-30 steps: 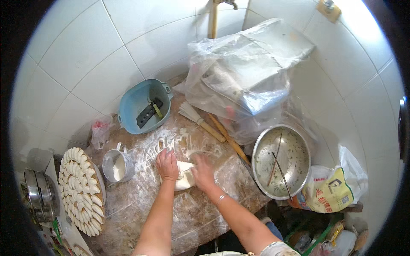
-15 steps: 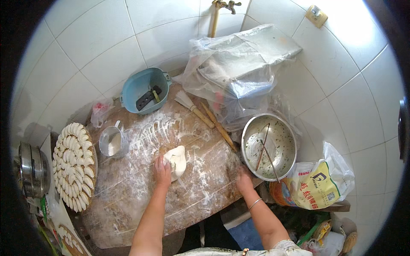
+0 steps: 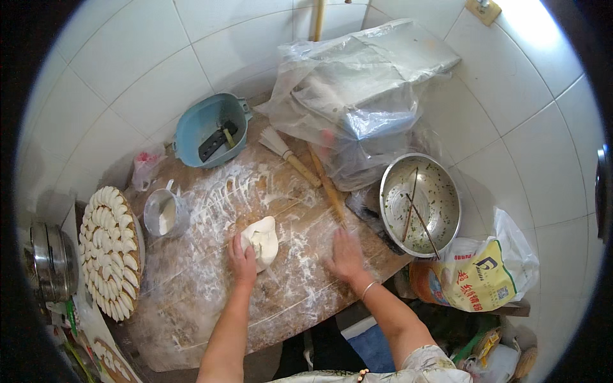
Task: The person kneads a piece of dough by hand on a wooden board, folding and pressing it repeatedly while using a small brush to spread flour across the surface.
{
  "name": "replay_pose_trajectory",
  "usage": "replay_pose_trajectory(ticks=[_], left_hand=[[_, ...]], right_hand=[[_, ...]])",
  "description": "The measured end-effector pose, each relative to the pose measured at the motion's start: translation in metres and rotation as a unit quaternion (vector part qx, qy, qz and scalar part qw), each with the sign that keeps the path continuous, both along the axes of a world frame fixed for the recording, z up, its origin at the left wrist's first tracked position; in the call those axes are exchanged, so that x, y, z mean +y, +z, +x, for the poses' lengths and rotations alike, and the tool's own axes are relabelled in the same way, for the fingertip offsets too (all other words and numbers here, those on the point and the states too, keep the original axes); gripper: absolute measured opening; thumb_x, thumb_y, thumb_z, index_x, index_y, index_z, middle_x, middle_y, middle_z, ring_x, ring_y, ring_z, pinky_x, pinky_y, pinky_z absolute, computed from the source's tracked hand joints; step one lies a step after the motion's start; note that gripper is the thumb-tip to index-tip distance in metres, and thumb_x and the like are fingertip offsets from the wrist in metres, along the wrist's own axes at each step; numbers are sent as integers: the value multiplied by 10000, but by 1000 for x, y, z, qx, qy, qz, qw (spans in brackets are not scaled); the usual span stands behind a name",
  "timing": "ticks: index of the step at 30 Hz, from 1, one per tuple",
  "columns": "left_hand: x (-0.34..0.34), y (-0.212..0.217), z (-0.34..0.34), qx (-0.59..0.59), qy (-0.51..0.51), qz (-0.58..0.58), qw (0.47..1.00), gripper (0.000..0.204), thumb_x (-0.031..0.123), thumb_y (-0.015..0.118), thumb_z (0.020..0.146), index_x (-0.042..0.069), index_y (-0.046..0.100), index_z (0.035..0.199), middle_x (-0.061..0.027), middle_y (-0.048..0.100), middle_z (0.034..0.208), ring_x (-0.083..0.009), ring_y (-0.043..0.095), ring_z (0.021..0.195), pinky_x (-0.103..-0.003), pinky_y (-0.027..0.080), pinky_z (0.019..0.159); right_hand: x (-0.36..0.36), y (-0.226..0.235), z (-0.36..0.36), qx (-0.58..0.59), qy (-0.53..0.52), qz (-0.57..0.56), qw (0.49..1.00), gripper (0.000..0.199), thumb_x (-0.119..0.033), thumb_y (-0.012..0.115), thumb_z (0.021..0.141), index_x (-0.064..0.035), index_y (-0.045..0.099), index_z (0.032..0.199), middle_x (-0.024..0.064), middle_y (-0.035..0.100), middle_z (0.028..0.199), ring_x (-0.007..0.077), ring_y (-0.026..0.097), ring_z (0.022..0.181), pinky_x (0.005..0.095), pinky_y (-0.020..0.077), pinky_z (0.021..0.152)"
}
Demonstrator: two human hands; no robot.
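A pale, floury lump of dough (image 3: 263,241) lies on the wooden board (image 3: 191,306), with a fold or opening on its left side. My left hand (image 3: 242,260) holds it by the left edge, fingers along the side. My right hand (image 3: 347,255) is low over the board, fingers spread and slightly smeared by motion. Just beyond its fingertips is the near end of a wooden rolling pin (image 3: 329,188); I cannot tell whether they touch. To the right stands a steel bowl (image 3: 452,198) with green flecks inside and two chopsticks (image 3: 410,204) crossed in it.
At left sits a round tray of dumplings (image 3: 110,252) beside stacked metal pans (image 3: 51,262). Behind are a clear jug (image 3: 167,214), a blue basin (image 3: 211,131), a whisk brush (image 3: 290,159) and a plastic-covered box (image 3: 370,96). A yellow-and-white flour bag (image 3: 479,274) stands at right.
My right hand has moved from beside the steel bowl leftward onto the board near the rolling pin. The bowl sits farther right. My left hand stays at the dough. The view has shifted slightly.
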State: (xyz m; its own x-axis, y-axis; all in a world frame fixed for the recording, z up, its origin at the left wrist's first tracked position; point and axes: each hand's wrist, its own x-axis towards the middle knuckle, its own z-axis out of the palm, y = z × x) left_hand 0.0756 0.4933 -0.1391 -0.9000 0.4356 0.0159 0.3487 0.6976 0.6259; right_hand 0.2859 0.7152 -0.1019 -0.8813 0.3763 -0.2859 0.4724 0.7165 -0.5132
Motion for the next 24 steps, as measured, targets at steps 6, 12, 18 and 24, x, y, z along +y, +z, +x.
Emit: replay_pose_trajectory(ticks=[6, 12, 18, 24], left_hand=[[-5, 4, -3, -2, -14, -12, 1000, 516, 207, 521, 914, 59, 402, 1394, -257, 396, 1391, -425, 382, 1273, -485, 299, 1073], [-3, 2, 1, 1, 2, 12, 1000, 553, 220, 563, 874, 55, 424, 1384, -242, 447, 1356, -417, 396, 1261, -499, 281, 1077], [-11, -11, 3, 38, -7, 57, 998, 583, 184, 597, 839, 19, 427, 1372, -238, 460, 1343, -412, 420, 1233, -487, 305, 1063], [-7, 2, 2, 84, -17, 35, 996, 561, 167, 629, 818, 13, 458, 1329, -228, 518, 1271, -411, 471, 1154, -490, 346, 1017]], right_hand=[[3, -28, -13, 124, 61, -1, 990, 792, -437, 572, 870, 1, 272, 1459, 207, 277, 1519, 371, 248, 1408, 439, 209, 1162], [36, -25, -34, 38, -167, 37, 985, 749, -393, 560, 899, 50, 284, 1436, 230, 241, 1524, 403, 225, 1405, 459, 203, 1154], [40, -1, -49, 2, -96, 137, 986, 769, -399, 543, 904, 93, 267, 1428, 244, 250, 1517, 425, 216, 1401, 476, 180, 1158], [33, -18, -94, 176, 54, 89, 979, 525, -261, 620, 844, -16, 491, 1290, 217, 476, 1349, 388, 434, 1256, 477, 346, 1061]])
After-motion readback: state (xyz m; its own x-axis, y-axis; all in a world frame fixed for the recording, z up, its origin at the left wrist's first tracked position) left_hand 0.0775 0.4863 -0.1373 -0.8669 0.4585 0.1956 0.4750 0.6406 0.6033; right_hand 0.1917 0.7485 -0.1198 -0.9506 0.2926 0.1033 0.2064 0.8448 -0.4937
